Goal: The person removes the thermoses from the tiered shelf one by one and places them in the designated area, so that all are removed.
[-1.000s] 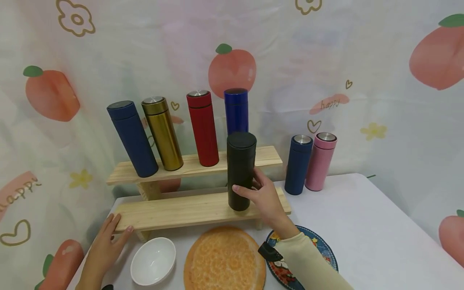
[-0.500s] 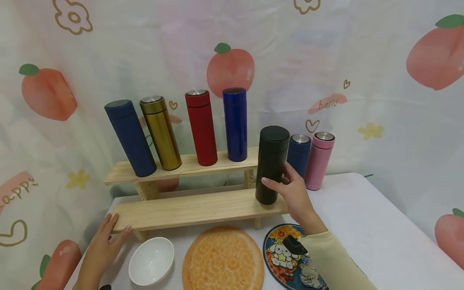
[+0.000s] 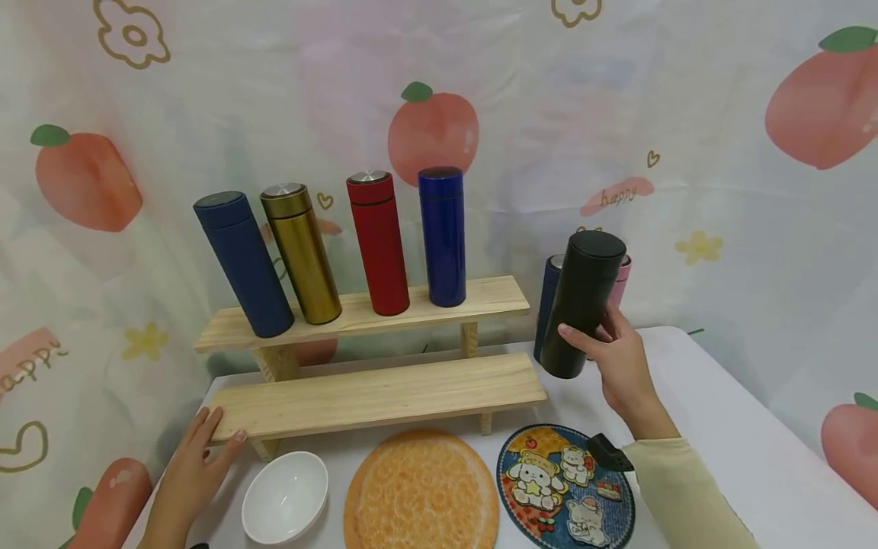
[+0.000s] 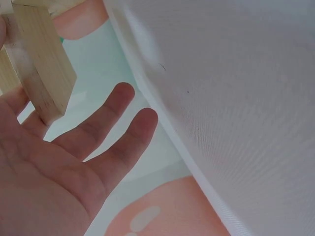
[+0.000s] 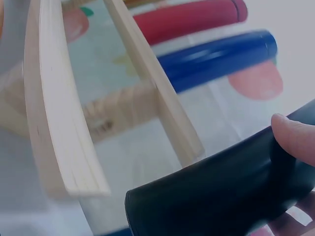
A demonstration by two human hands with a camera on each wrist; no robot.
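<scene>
In the head view my right hand point(image 3: 624, 370) grips a black thermos bottle point(image 3: 583, 301) by its side, thumb across the front. The bottle is tilted and off the shelf, right of the two-tier wooden shelf point(image 3: 384, 396). The right wrist view shows the bottle's point(image 5: 216, 191) lower part and my thumb on it. My left hand point(image 3: 195, 473) holds the lower tier's left front corner between thumb and fingers; in the left wrist view two fingers of that hand point(image 4: 59, 162) stick out straight, others pass behind the wood point(image 4: 47, 64).
The upper tier carries a navy thermos point(image 3: 243, 263), a gold one point(image 3: 300, 252), a red one point(image 3: 379, 244) and a blue one point(image 3: 442, 236). Behind the black bottle stand a navy point(image 3: 546, 309) and a pink thermos point(image 3: 620, 282). In front are a white bowl point(image 3: 284, 499), tan round mat point(image 3: 421, 492) and cartoon mat point(image 3: 565, 484).
My right hand has carried the black thermos rightward from over the lower tier to past the shelf's right end, tilting it. My left hand stays at the corner.
</scene>
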